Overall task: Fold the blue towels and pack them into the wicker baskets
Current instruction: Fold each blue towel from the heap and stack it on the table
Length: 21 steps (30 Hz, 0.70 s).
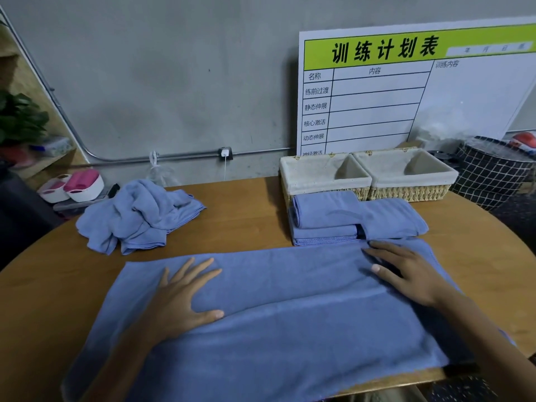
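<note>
The task looks partly done, by my reading: a stack of folded towels (324,224) sits on the worktop (246,216) just in front of the left wicker basket (324,181), with another folded towel (391,217) lying beside it and leaning over its right side, in front of the right wicker basket (406,175); none of these has gone into a basket yet; a crumpled heap of towels (139,216) lies at the far left of the worktop, well apart from the baskets, not yet folded; how many towels are in the heap cannot be told

One towel (275,309) is spread out long across the near edge of the worktop, seemingly already doubled along its length, since a seam line runs across its middle; the left hand (185,294) lies flat on its left part, fingers straight and spread, pressing the cloth; the right hand (406,274) rests on its far right part with fingers extended and holding nothing, fingertips near the towel's far edge, close to the folded stack; this looks like smoothing before the next fold

Both baskets stand side by side against the wall, touching, each lined with pale cloth; both show only lining inside, so nothing is packed; what remains, as I judge it, is finishing this towel, folding the heap, and loading everything into the baskets
</note>
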{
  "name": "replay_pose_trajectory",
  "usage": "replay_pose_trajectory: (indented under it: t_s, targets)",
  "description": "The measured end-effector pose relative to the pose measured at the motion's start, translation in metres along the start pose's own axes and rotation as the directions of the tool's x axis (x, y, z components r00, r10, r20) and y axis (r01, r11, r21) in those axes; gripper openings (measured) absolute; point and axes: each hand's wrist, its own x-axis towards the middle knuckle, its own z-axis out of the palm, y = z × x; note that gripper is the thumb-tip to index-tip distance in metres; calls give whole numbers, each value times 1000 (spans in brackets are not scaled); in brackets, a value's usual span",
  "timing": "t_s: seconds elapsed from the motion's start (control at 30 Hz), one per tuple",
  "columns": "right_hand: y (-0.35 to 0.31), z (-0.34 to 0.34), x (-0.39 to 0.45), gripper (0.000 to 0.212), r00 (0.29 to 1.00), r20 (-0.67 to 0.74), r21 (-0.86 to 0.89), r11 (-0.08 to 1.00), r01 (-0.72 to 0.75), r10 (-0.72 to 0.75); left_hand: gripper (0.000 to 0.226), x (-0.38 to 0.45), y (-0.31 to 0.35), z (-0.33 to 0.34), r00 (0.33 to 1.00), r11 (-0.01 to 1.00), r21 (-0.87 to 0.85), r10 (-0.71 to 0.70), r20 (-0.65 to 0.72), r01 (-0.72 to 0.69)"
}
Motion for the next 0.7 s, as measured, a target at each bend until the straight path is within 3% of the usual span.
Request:
replay_pose_trajectory:
  t_s: [0.13,0.4,0.6,0.7]
  targets:
    - [-16,10,-17,77,999,34,-77,997,1,2,98,-1,11,7,996,1000,1,-25,-83,25]
    - [-18,5,-32,87,989,129,-182,982,-46,71,107,-8,21,5,999,995,100,-28,41,24]
    - [-20,14,-12,88,981,-17,-180,964,-194,194,106,2,18,11,998,997,43,-63,-14,63]
    - [-13,15,-15,91,975,-9,-190,957,-220,222,115,-2,17,10,980,983,20,-179,-89,181]
